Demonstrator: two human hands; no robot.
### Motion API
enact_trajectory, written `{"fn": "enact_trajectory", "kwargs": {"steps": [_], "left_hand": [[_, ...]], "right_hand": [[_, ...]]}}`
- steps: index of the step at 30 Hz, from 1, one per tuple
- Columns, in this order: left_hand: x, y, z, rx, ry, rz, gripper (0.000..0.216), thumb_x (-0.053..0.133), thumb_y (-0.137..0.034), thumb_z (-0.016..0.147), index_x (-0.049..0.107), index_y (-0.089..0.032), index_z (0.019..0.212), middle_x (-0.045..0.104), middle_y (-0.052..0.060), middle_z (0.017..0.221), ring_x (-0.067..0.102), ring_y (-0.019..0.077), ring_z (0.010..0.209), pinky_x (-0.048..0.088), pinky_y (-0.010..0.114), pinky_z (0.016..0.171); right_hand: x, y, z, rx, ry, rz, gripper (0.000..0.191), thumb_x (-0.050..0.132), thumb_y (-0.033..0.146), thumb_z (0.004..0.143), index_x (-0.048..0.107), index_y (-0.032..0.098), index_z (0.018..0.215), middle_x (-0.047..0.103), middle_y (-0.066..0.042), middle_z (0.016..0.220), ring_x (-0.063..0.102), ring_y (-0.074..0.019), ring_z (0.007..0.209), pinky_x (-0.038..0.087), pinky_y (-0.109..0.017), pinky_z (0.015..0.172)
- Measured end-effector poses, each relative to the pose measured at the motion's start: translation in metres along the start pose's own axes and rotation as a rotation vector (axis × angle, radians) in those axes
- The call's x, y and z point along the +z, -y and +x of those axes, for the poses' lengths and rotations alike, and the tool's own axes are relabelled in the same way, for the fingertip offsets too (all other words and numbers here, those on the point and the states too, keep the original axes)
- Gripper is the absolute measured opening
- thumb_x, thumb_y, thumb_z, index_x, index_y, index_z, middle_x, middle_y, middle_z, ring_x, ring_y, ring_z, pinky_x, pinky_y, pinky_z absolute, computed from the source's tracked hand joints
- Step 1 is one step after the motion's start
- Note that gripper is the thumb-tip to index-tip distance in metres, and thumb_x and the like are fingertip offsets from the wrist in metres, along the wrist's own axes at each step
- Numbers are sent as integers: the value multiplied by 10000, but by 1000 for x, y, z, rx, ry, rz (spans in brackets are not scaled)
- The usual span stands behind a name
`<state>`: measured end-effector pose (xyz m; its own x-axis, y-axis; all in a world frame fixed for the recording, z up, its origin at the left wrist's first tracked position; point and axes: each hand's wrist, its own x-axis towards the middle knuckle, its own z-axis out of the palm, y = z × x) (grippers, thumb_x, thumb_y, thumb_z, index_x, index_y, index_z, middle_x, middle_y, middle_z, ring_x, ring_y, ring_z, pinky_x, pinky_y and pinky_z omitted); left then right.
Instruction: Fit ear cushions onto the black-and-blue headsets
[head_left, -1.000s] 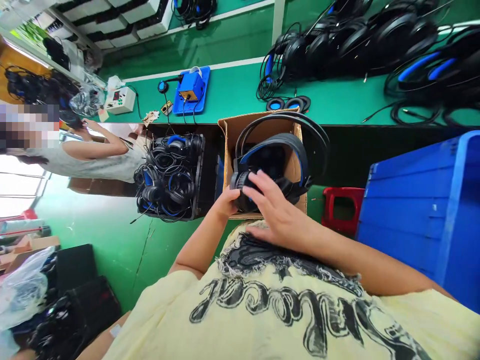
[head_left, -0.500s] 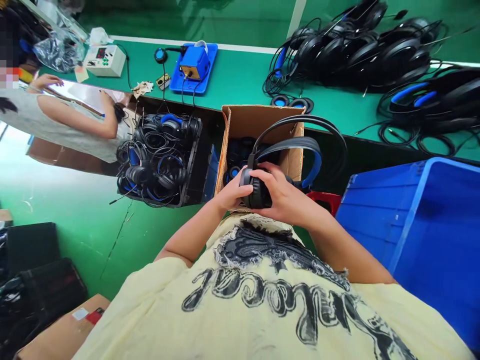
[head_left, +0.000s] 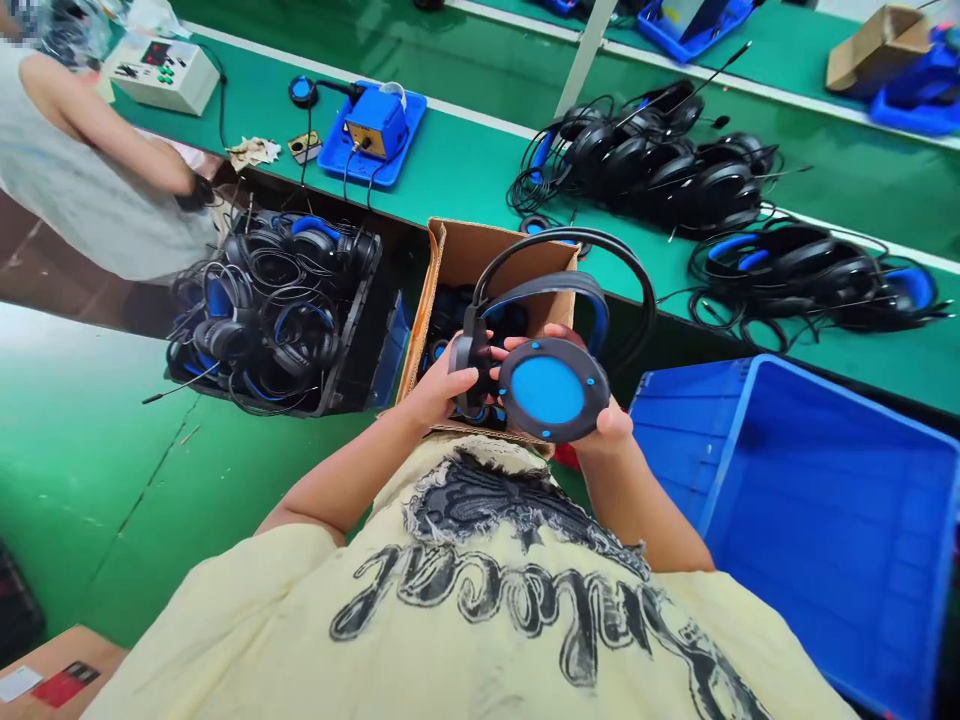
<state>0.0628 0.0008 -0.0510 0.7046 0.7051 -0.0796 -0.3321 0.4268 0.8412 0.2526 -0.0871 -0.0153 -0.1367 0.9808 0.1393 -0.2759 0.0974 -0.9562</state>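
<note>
A black over-ear headset (head_left: 568, 237) is held above an open cardboard box, its headband arching away to the right. My left hand (head_left: 444, 385) grips one of its ear cups (head_left: 469, 355), thumb on the near side. In my right hand (head_left: 611, 420) is a round black ear pad (head_left: 553, 390), its blue middle and small blue pegs facing up. The fingers curl beneath and behind the pad, partly hidden. The headset's other ear cup is hidden behind the pad and right hand. Inside the box (head_left: 501, 255) lie several dark ear pads with blue centres.
Left of the box, a black crate (head_left: 352, 340) overflows with headsets and cables. A large blue bin (head_left: 750, 400) stands right. On the green bench (head_left: 465, 170) are a blue device (head_left: 376, 122) in a tray and piled headsets (head_left: 660, 165). A co-worker (head_left: 105, 170) is at left.
My right hand has come away from the left-hand ear cup, moved slightly right and turned over, bringing the pad's blue face into view. My left hand keeps its grip; the view has shifted.
</note>
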Motion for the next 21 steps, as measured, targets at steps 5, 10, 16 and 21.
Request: {"fn": "enact_trajectory", "kwargs": {"steps": [5,10,16,21], "left_hand": [[5,0,-3,31,46,-58,749,854,-525,708,524,-278,1333,649,78,1219,701,230,945,597,317,707],[7,-1,-5,44,20,-53,762,887,-503,671,545,-270,1311,640,67,1194,697,224,955,591,311,743],[9,-4,-5,112,22,-9,790,880,-538,663,544,-250,1317,667,116,1240,708,259,965,586,390,831],[10,1,-7,145,13,-23,844,891,-550,635,526,-291,1350,621,131,1351,726,225,883,588,389,815]], "right_hand": [[11,12,0,160,-21,-35,1246,326,1070,580,182,315,1561,419,-221,1565,651,-371,1211,598,-554,832],[7,13,-1,185,-7,113,1261,293,1082,563,249,295,1547,483,-212,1512,660,-376,1191,609,-543,777],[6,-2,-5,129,85,321,1337,731,863,469,171,328,1560,352,-216,1608,689,-351,1117,624,-485,792],[9,1,-5,68,115,204,1209,557,956,594,281,259,1542,457,-229,1525,692,-371,1091,618,-515,775]]}}
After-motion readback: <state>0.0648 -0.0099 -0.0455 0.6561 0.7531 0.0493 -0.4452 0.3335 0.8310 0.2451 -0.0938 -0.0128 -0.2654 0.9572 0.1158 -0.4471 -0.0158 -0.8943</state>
